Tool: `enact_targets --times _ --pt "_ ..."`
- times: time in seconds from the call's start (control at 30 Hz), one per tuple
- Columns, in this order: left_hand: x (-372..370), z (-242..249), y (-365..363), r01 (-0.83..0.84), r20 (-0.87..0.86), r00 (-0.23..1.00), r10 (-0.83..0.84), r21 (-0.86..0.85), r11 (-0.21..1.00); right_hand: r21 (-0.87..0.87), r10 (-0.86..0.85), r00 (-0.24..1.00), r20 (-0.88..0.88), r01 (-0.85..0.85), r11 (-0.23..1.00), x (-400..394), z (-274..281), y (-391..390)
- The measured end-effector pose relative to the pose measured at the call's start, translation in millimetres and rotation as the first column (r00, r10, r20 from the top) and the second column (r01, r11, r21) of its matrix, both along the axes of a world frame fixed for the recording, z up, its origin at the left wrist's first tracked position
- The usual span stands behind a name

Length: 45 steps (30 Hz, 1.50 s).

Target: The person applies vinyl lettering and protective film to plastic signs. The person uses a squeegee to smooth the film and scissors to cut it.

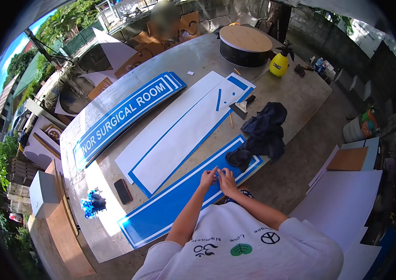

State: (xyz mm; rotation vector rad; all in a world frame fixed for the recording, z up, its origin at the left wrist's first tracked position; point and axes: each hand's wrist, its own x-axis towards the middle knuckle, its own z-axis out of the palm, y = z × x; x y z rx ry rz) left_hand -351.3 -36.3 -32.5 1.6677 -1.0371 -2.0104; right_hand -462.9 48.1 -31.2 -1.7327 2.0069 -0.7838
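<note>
A long blue sign panel [160, 218] with a white border lies along the table's near edge. Over its right half, my left hand [208, 178] and my right hand [227, 181] meet at the fingertips, both closed in a pinch. Whatever is between the fingers is too small to make out. Dark cloth [265, 130] is bunched over the panel's right end. Behind the panel lie white backing sheets [170, 140] with blue strips, a scraper [239, 110] and a pencil [231, 120]. A phone [123, 192] rests to the left.
A stack of blue lettered signs [128, 112] lies at the table's far left. Blue scraps [93, 204] sit at the near left. A round drum-like object [245, 45] and a yellow spray bottle [279, 63] stand at the back. White boards [342, 205] lean at right.
</note>
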Motion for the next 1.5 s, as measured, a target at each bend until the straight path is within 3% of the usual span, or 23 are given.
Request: enact_targets --times 0.07,0.2,0.27,0.3,0.37,0.4,0.5,0.63,0.7,0.77,0.83,0.9,0.97,1.03,1.1,1.17,1.27,1.43,1.5 --pt "-0.5 -1.7 9.7 0.079 0.036 0.996 -0.080 0.025 0.997 0.052 0.027 0.999 0.038 -0.029 0.998 1.9 0.6 1.8" --pt "-7.4 -11.7 24.1 -0.003 -0.044 0.999 0.000 -0.079 0.997 0.077 0.118 0.980 0.162 -0.131 0.988 1.9 -6.1 6.3" --pt "-8.0 -23.9 27.7 0.066 0.191 0.981 -0.014 -0.264 0.962 0.074 0.183 0.962 0.201 -0.201 0.977 -3.8 -10.9 11.1" --pt "-7.3 -39.1 27.6 0.051 0.190 0.982 -0.001 -0.257 0.965 0.081 0.196 0.960 0.202 -0.216 0.973 -8.8 -6.3 13.4" --pt "-0.9 -63.5 25.8 0.060 0.205 0.979 -0.005 -0.263 0.963 0.110 0.293 0.876 0.384 -0.359 0.927 -23.7 6.6 14.5" --pt "0.2 -56.8 24.7 0.093 0.269 0.963 -0.016 -0.276 0.957 0.193 0.270 0.847 0.457 -0.391 0.900 -32.4 11.7 11.5" --pt "-2.8 -50.1 21.2 0.083 0.317 0.948 0.035 -0.349 0.933 0.180 0.273 0.822 0.500 -0.407 0.895 -55.7 14.3 -4.1" --pt "-12.2 -40.9 42.6 0.027 0.395 0.905 0.157 -0.422 0.906 0.088 0.233 0.852 0.468 -0.307 0.948 -90.5 20.1 -30.4" --pt "-24.5 -22.7 53.3 0.030 0.468 0.869 0.164 -0.379 0.925 -0.025 0.148 0.875 0.460 -0.154 0.988 -101.3 14.7 -45.0" --pt "-40.7 -6.4 60.1 0.021 0.564 0.776 0.283 -0.472 0.881 -0.058 0.064 0.908 0.415 -0.043 0.997 -107.4 13.5 -59.6" --pt "-49.9 -6.6 67.3 -0.022 0.570 0.765 0.299 -0.441 0.897 -0.061 0.075 0.937 0.341 -0.058 0.996 -106.9 12.2 -72.1" --pt "-52.8 -15.3 70.4 0.025 0.588 0.699 0.406 -0.588 0.809 -0.088 0.040 0.867 0.496 0.004 0.996 -97.2 5.6 -88.2" --pt "-52.8 -18.4 73.5 -0.002 0.593 0.687 0.420 -0.576 0.817 -0.020 0.058 0.828 0.557 -0.056 0.998 -84.4 8.3 -100.7" --pt "-51.0 -14.2 69.7 0.124 0.695 0.550 0.464 -0.617 0.777 -0.015 0.082 0.822 0.563 -0.089 0.996 -70.9 -4.2 -111.5" --pt "-46.1 -14.0 66.4 0.143 0.698 0.546 0.463 -0.622 0.769 -0.175 0.083 0.983 0.161 -0.055 0.983 -58.2 -20.7 -116.3" --pt "-41.0 -14.2 66.0 0.171 0.699 0.551 0.456 -0.629 0.758 -0.154 0.059 0.986 0.158 -0.034 0.987 -50.1 -37.1 -117.4" --pt "-37.5 -14.3 63.6 0.231 0.693 0.557 0.458 -0.658 0.716 -0.161 0.053 0.955 -0.292 -0.104 0.981 -42.1 -46.1 -116.2" --pt "-27.9 -19.9 66.6 0.297 0.703 0.551 0.451 -0.669 0.681 -0.088 0.046 0.927 -0.373 -0.085 0.993 -36.9 -50.3 -115.3" --pt "-22.5 -20.5 63.8 0.397 0.737 0.525 0.426 -0.655 0.643 -0.098 0.030 0.902 -0.430 -0.080 0.992 -35.1 -52.1 -116.5"
